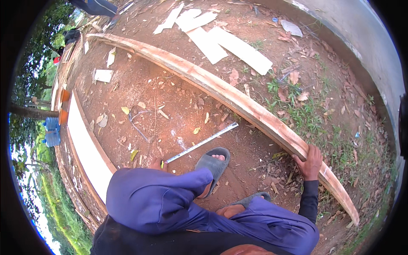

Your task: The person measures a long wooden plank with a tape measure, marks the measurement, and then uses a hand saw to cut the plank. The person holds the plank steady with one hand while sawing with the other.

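A long, thick wooden plank (pixel 229 94) runs from the far left to the near right, its shape bent by the lens. Near its closer end my right hand (pixel 311 162) is wrapped over the edge and grips it. Partly hidden behind my knee, my left hand (pixel 156 164) is closed at the near end of a tape measure. The tape's pale marked blade (pixel 202 143) stretches over the dirt past my sandal, its far tip short of the plank. A bit of yellow-green shows at my fingers.
Pale wood offcuts (pixel 240 47) lie beyond the plank, with a wall (pixel 361 46) at the right. A white-faced board (pixel 87 144) lies on the left, near orange containers (pixel 63 115) and blue-tinted bottles (pixel 52 131). Another person's leg (pixel 95 6) shows at top left. Leaves and chips litter the dirt.
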The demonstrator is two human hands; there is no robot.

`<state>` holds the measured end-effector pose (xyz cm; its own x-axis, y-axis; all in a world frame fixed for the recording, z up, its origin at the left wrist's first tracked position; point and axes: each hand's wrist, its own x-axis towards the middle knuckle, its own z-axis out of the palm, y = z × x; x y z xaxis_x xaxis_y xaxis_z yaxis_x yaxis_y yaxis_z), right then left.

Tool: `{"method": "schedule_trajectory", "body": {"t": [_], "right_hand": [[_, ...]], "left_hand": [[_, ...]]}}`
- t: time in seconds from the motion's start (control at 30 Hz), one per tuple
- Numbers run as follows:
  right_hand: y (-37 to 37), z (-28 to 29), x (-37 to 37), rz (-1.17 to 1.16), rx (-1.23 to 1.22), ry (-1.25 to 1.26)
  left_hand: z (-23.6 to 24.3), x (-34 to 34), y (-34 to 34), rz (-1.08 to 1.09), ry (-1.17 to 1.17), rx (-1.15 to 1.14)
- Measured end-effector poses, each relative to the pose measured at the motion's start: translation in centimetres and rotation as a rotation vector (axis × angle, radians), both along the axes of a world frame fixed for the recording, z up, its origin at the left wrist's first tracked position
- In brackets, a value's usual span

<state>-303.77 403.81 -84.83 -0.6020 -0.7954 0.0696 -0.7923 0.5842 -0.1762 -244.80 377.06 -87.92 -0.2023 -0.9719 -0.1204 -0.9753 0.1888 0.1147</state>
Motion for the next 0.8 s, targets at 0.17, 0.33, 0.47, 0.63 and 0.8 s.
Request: {"method": "schedule_trajectory", "body": {"t": [0.17,0.33,0.47,0.63,0.8], "right_hand": [[-0.3,0.7,-0.5,-0.016,0.066,-0.092],[-0.9,0.6,0.7,0.060,-0.105,0.266],[-0.6,-2.1,3.1,0.132,-0.131,0.305],[-0.5,-5.1,0.3,0.180,-0.073,0.258],[-3.4,-2.7,-1.9,0.216,0.016,0.090]], "left_hand": [[1.7,-1.0,0.7,-0.083,0.121,0.169],[3.2,-2.2,-0.5,-0.147,0.180,0.284],[2.8,-4.9,-1.3,-0.139,0.200,0.264],[1.5,-6.7,-1.9,-0.239,0.198,0.161],[2.4,-7.5,-2.6,-0.263,0.243,0.190]]}}
